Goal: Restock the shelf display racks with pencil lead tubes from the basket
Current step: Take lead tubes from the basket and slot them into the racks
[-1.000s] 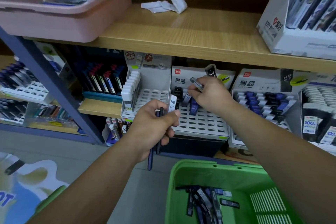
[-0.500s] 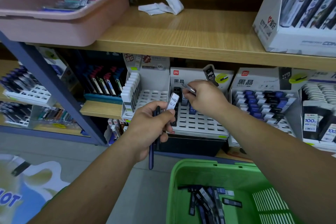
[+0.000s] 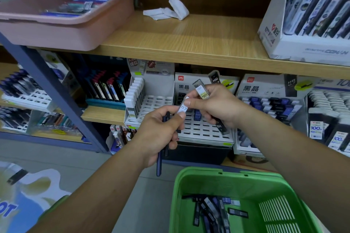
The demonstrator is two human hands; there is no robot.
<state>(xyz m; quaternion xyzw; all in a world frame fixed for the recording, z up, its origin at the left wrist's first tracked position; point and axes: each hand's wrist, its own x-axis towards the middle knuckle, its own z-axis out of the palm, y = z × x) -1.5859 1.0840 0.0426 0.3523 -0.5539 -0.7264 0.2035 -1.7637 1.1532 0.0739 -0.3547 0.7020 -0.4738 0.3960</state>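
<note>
My left hand (image 3: 159, 134) grips a bundle of pencil lead tubes (image 3: 158, 162); dark blue ends stick out below the fist and a white "0.7" cap (image 3: 182, 108) shows above the thumb. My right hand (image 3: 217, 107) pinches that white cap with thumb and forefinger and also holds a clear tube with a yellow label (image 3: 201, 90) and a black "HB" tube (image 3: 220, 126). Both hands hover in front of the white slotted display rack (image 3: 203, 131) on the lower shelf. The green basket (image 3: 217, 178) below holds several loose tubes (image 3: 210, 210).
A second rack (image 3: 151, 104) with white tubes stands to the left, a fuller one (image 3: 272, 106) to the right. The wooden upper shelf (image 3: 189, 43) carries a pink tray (image 3: 66, 30), crumpled paper (image 3: 170, 10) and a white pen box (image 3: 310, 47). A blue shelf post (image 3: 56, 96) slants at left.
My right hand drew back from the rack toward my left hand and now pinches the white-capped tube in the bundle. The left hand rose slightly.
</note>
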